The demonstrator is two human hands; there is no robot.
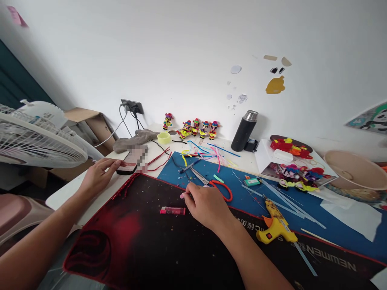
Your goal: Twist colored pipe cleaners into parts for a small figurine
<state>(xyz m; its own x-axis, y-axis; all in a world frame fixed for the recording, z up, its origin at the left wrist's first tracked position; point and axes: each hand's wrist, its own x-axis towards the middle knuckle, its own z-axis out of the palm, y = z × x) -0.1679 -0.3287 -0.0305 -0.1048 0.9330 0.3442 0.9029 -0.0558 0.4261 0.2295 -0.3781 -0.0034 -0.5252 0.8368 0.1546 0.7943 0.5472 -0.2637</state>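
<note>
My left hand [101, 175] is at the phone [128, 163] on the left of the table, its fingertips at the screen and the fingers extended. Over the black mat [145, 241], my right hand [204, 201] is closed, with fingers pinched around something small and pinkish that I cannot make out. A pink lighter [172, 210] lies just left of that hand. Behind it, scissors with orange handles [225, 191] rest on the blue mat [175, 171]. To the right lies a yellow glue gun [276, 221] with a glue stick in its back.
Colourful pipe cleaners [216, 155] lie behind the scissors. Several small figures [196, 129] stand by the wall, near a black thermos [244, 133]. A white box [263, 157] holding more figures and a basket [356, 169] are at right. A fan [45, 141] stands at left.
</note>
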